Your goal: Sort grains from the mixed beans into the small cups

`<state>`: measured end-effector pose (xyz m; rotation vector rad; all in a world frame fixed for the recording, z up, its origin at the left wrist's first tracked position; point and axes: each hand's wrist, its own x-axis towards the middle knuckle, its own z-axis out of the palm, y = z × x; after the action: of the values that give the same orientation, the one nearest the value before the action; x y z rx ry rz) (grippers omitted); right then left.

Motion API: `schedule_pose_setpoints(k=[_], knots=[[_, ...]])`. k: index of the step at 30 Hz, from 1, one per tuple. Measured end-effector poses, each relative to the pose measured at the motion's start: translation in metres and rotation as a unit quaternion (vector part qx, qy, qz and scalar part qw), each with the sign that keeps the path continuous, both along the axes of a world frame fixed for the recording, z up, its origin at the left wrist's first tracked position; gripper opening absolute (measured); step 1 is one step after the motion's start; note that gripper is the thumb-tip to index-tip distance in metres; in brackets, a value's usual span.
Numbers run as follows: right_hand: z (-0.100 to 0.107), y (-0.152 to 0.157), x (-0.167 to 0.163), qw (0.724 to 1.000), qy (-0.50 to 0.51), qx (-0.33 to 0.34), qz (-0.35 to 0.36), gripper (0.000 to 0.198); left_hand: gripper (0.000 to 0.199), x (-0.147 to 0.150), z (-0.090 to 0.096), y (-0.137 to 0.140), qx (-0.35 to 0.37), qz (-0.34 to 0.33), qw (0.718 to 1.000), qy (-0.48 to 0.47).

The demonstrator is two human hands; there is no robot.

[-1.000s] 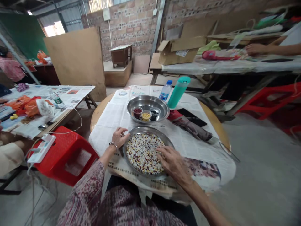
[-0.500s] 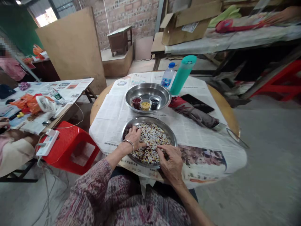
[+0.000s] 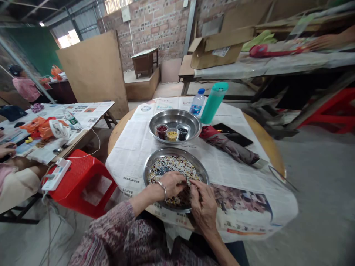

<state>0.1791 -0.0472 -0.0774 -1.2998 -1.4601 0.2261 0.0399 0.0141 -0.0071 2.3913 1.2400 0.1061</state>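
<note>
A steel bowl (image 3: 206, 168) in front of me holds a mix of white grains and yellow, dark red and black beans (image 3: 180, 164). Over the near half of this mix, my left hand (image 3: 172, 184), with a bangle at the wrist, reaches in with its fingers curled together. My right hand (image 3: 204, 201) lies over the bowl's right rim, index finger and thumb bent close together near the left fingertips. Whatever is in either hand's fingers is too small or hidden. A second steel bowl (image 3: 194, 136) behind holds cups of red beans (image 3: 162, 131), yellow beans (image 3: 172, 136) and black beans (image 3: 183, 133).
Behind the second bowl stand a water bottle (image 3: 197, 101) and a teal bottle (image 3: 215, 103). A folded umbrella (image 3: 229, 146) and a black tablet (image 3: 235, 136) lie to the right on newspaper (image 3: 124, 147). A red stool (image 3: 83, 181) with a power strip stands left; people sit nearby.
My left hand has swept from the bowl's left side toward the near right, beside the right hand, baring a patch of bowl bottom. The view has tilted up slightly.
</note>
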Motion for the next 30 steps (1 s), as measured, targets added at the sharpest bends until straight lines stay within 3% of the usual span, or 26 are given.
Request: schedule_pose_setpoints(k=[5,9,12,16,20,23,26,30], knots=[[-0.001,0.000,-0.001,1.000,0.002,-0.015,-0.007,0.029,0.019,-0.012,0.011,-0.027,0.044,-0.090,0.994,0.048],[0.000,0.000,-0.001,1.000,0.010,-0.013,-0.025,0.022,0.015,-0.021,0.022,-0.016,0.092,-0.030,0.995,0.020],[0.001,-0.001,-0.001,0.999,0.014,-0.010,-0.030,0.020,0.016,-0.023,0.026,0.000,0.070,0.010,0.997,0.015],[0.002,-0.001,-0.001,1.000,0.004,-0.001,-0.016,0.021,0.016,-0.019,0.028,0.002,0.021,0.018,0.997,0.078],[0.000,0.000,-0.001,1.000,0.008,-0.008,-0.020,0.022,0.020,-0.014,0.027,-0.009,0.059,0.011,0.995,0.077],[-0.003,0.000,0.000,0.999,0.012,-0.024,-0.017,0.025,0.018,-0.017,0.029,-0.009,0.082,0.043,0.995,0.022],[-0.005,0.001,0.000,0.999,0.011,-0.029,-0.017,0.027,0.016,-0.025,0.044,0.011,0.082,0.129,0.983,-0.105],[-0.006,0.002,0.000,0.999,0.010,-0.032,-0.021,0.029,0.033,-0.038,0.087,0.067,-0.007,0.197,0.920,-0.339]])
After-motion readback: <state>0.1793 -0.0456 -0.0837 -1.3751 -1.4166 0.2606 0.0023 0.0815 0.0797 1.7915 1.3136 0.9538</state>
